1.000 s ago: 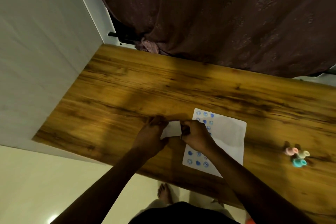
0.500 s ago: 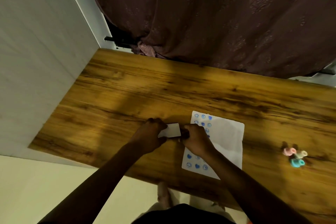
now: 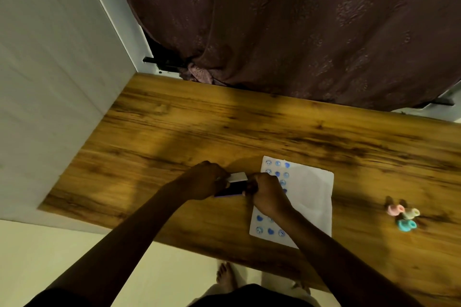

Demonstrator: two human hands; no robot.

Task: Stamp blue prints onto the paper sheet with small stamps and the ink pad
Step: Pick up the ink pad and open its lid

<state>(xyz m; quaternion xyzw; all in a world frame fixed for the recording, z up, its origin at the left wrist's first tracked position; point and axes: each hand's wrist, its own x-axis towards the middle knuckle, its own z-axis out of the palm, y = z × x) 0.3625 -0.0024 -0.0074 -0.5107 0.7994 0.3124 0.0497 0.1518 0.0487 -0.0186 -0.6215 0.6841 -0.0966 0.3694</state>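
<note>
A white paper sheet (image 3: 309,197) lies on the wooden table (image 3: 249,127), with rows of blue prints down its left side. Just left of it both hands hold a small ink pad case (image 3: 230,190). Its white lid (image 3: 238,177) is tilted up over a dark base with a purple edge. My left hand (image 3: 207,183) grips the case's left end and my right hand (image 3: 268,193) grips its right end, partly covering the sheet's prints. Three small stamps, pink (image 3: 394,210), cream (image 3: 411,213) and teal (image 3: 406,225), sit together at the right, away from both hands.
A white wall panel (image 3: 55,82) borders the table's left end. A dark maroon curtain (image 3: 299,27) hangs behind the far edge. The near table edge runs just below the sheet, with pale floor and a bare foot (image 3: 225,275) beneath.
The white lid has lifted off the dark base, showing a gap between them. Both hands stay on the case in about the same spot; the camera view shifted slightly.
</note>
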